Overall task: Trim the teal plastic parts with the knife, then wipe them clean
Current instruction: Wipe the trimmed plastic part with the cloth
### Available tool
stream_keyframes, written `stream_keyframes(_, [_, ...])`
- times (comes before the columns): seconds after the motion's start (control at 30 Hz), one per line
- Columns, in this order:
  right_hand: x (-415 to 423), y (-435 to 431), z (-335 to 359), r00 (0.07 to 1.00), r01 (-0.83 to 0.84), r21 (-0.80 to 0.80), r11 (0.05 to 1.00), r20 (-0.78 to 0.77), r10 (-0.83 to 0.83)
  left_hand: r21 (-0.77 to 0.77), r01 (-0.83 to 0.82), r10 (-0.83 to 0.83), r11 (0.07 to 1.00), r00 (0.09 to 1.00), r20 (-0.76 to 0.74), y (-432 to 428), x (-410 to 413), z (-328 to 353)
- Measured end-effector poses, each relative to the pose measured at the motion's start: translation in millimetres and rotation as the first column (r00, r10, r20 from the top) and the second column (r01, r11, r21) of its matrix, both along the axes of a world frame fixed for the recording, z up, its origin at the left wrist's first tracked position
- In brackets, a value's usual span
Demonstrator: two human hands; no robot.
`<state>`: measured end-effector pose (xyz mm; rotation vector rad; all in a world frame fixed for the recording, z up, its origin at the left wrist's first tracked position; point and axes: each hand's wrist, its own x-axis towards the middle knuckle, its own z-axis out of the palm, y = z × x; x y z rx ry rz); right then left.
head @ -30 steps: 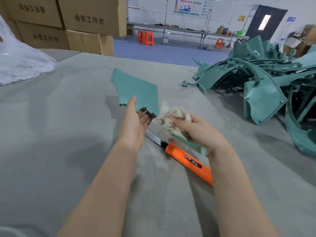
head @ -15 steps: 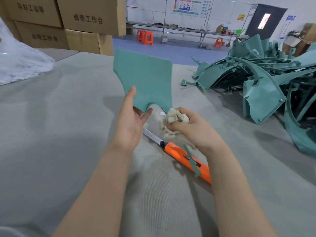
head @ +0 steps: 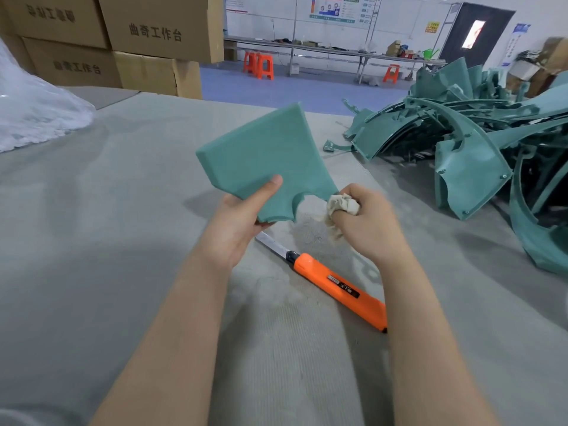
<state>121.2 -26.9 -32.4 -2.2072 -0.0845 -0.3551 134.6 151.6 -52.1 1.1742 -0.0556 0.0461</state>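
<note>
1. Work table (head: 92, 241), grey ribbed covering. The knife lies on it, near the middle of the view.
2. Cardboard boxes (head: 153, 32), stacked, printed lettering. Far beyond the knife and to its left, at the table's far edge.
3. Pile of teal plastic parts (head: 461, 155), curved panels tangled together. On the table, beyond the knife and to its right, well apart from it.
4. Clear plastic sheeting (head: 33, 115), heaped. Far left of the knife.
5. Teal plastic part (head: 264, 158), flat panel with a notched lower edge. Held up off the table just beyond the knife's blade tip, tilted.
6. Left hand (head: 236, 222). Grips the lower left corner of the teal plastic part, thumb laid across its face, fingers behind. Just left of the blade.
7. Right hand (head: 365, 222). Fingers curled round the cloth, at the part's lower right corner. Above the knife's handle, clear of it.
8. Knife (head: 335, 287), orange handle, blade extended toward the left hand. Untouched.
9. Cloth (head: 342, 206), off-white, crumpled. Touching the part's lower right tip.
</note>
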Motion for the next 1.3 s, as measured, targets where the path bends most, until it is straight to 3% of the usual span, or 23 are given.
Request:
stream_keyframes(0.17, [0.0,11.5,-3.2,0.96,0.153,0.11,0.982,0.219,-0.174,0.1,-0.176,0.169,0.979,0.982,0.081,-8.9,-0.2,-0.5])
stream_keyframes(0.23, [-1.0,13.8,-0.9,0.916,0.181,0.239,0.954,0.312,-0.252,0.087,-0.279,0.27,0.956,0.957,0.103,-12.6,-1.0,0.7])
stream_keyframes(0.3, [-1.2,14.5,1.7,0.897,0.177,0.417,0.892,0.305,-0.321,0.071,-0.359,0.349,0.931,0.93,0.118,-13.7,-0.1,-0.2])
stream_keyframes(0.37, [1.2,18.5,-0.7,0.934,0.149,0.539,0.829,0.2,-0.297,0.085,-0.389,0.375,0.917,0.916,0.142,-17.0,-0.6,-0.2])
stream_keyframes(0.43, [4.0,31.0,-7.3,0.988,0.087,0.523,0.848,0.066,-0.141,0.125,-0.405,0.381,0.906,0.907,0.178,-23.0,-0.7,-1.3])
stream_keyframes(0.53, [5.1,56.9,-18.4,0.992,-0.015,0.459,0.888,-0.101,0.069,0.169,-0.383,0.341,0.908,0.911,0.232,-34.3,-4.3,-1.8])
stream_keyframes(0.67, [7.3,54.4,-21.7,0.995,0.099,0.386,0.917,-0.02,-0.099,0.209,-0.32,0.261,0.924,0.928,0.265,-44.6,-8.3,-4.9])
stream_keyframes(0.8, [4.7,51.7,-21.2,0.973,0.198,0.428,0.882,0.022,-0.229,0.277,-0.272,0.198,0.922,0.943,0.267,-49.0,-11.4,-4.2])
stream_keyframes(0.93, [8.0,48.6,-20.2,0.957,0.271,0.574,0.773,-0.077,-0.278,0.362,-0.282,0.185,0.889,0.942,0.279,-56.2,-16.9,-4.7])
stream_keyframes(1.07, [15.1,35.1,-17.5,0.936,0.348,0.728,0.591,-0.235,-0.263,0.392,-0.322,0.18,0.862,0.916,0.359,-60.8,-20.5,-6.4])
stream_keyframes(1.23, [18.2,28.0,-17.8,0.963,0.264,0.875,0.405,-0.26,-0.065,0.341,-0.339,0.223,0.877,0.915,0.336,-59.2,-21.6,-3.9])
stream_keyframes(1.3, [14.4,31.0,-16.5,0.976,0.182,0.902,0.392,-0.214,0.04,0.294,-0.362,0.26,0.885,0.906,0.335,-56.3,-21.0,-1.7])
